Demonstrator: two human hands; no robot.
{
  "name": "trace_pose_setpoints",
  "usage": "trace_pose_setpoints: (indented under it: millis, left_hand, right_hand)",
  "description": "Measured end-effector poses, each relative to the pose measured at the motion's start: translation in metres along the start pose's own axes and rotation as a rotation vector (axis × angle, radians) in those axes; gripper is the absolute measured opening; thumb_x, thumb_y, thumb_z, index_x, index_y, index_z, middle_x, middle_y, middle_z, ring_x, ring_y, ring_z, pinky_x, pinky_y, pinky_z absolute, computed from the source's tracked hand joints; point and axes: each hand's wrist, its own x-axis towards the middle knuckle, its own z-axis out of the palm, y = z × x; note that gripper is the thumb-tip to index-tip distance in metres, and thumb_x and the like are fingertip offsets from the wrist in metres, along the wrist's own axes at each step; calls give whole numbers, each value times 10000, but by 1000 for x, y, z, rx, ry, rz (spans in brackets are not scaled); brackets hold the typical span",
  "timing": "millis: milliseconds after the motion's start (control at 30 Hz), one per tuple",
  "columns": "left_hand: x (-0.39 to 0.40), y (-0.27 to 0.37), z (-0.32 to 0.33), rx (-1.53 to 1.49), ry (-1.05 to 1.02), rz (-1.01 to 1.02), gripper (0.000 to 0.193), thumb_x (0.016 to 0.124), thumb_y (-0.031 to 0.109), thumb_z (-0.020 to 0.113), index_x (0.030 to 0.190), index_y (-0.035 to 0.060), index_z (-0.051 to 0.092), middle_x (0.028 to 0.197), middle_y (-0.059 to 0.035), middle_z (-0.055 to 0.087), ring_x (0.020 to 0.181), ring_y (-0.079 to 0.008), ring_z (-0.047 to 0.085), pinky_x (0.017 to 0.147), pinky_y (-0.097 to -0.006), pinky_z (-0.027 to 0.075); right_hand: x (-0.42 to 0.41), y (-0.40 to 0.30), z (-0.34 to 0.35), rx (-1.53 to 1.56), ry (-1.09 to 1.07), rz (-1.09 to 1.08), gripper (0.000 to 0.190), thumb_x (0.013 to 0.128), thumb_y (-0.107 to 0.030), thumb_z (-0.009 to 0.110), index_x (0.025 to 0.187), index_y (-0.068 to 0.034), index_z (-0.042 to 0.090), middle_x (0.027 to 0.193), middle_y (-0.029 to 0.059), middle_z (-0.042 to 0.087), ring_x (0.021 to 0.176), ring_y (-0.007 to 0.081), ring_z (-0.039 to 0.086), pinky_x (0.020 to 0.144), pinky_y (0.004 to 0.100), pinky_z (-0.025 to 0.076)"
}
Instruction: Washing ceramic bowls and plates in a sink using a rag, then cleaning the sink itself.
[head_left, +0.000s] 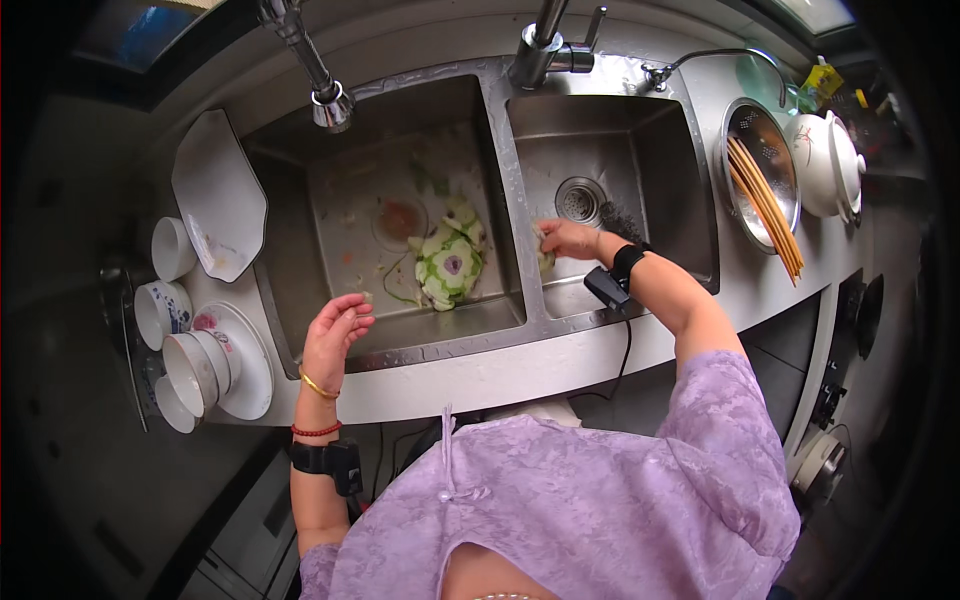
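Observation:
My right hand (573, 238) reaches into the right sink basin (656, 165), close to the divider. Its fingers are closed on a pale green vegetable scrap (544, 255), partly hidden by them. My left hand (336, 330) is over the front edge of the left basin (352, 180), fingers partly curled. A tiny pale bit (367, 298) shows at its fingertips; whether it is gripped is unclear. Green and white vegetable trimmings (450, 264) lie heaped in the left basin. Beside them is a round drain (399, 222) with reddish scraps on it.
Bowls (187, 371) and plates (247, 367) crowd the left counter, near a white angular dish (221, 195). A pull-down spray head (332, 112) hangs above the left basin. Right of the sink stand a metal colander (750, 124) with wooden chopsticks (765, 210) and a lidded white pot (821, 165).

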Motion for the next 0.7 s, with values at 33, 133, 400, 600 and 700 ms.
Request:
trace_pose_setpoints:
  millis: [33, 133, 400, 600, 700]
  left_hand:
    - [-1, 4, 2, 13, -12, 8, 242, 849, 126, 453, 1063, 16, 482, 960, -74, 558, 832, -124, 550, 748, -236, 431]
    - [-1, 13, 8, 30, -50, 40, 243, 847, 128, 458, 1058, 12, 488, 958, -72, 558, 831, -124, 548, 747, -235, 426]
    - [14, 51, 33, 61, -153, 119, 283, 853, 176, 467, 1095, 30, 475, 1011, -54, 534, 882, -134, 526, 764, -257, 416]
    - [45, 82, 57, -236, -219, 195, 319, 853, 270, 480, 1126, 106, 458, 986, -19, 530, 936, -138, 490, 787, -324, 399]
    - [66, 76, 25, -185, -49, 274, 215, 834, 222, 515, 1008, 96, 517, 860, 9, 554, 828, -116, 521, 723, -286, 415]
  right_hand:
    - [-3, -14, 0, 18, -29, -39, 429, 680, 50, 440, 1094, -45, 494, 984, 44, 547, 898, 144, 530, 801, 271, 422]
    - [-32, -65, 13, 64, -33, -163, 442, 684, 54, 428, 1116, -27, 476, 1010, 50, 547, 917, 139, 530, 808, 261, 422]
    - [-95, -189, 99, 87, -244, -554, 434, 751, -92, 509, 1173, -38, 420, 1059, 54, 519, 1005, 133, 477, 871, 307, 376]
    - [-42, -220, 171, -423, -174, -524, 329, 798, -267, 556, 1025, -30, 536, 921, 8, 541, 863, 75, 478, 778, 225, 394]
    - [-26, -226, 194, -643, -87, -532, 307, 808, -290, 545, 964, -26, 565, 809, -1, 534, 786, 71, 479, 715, 221, 411]
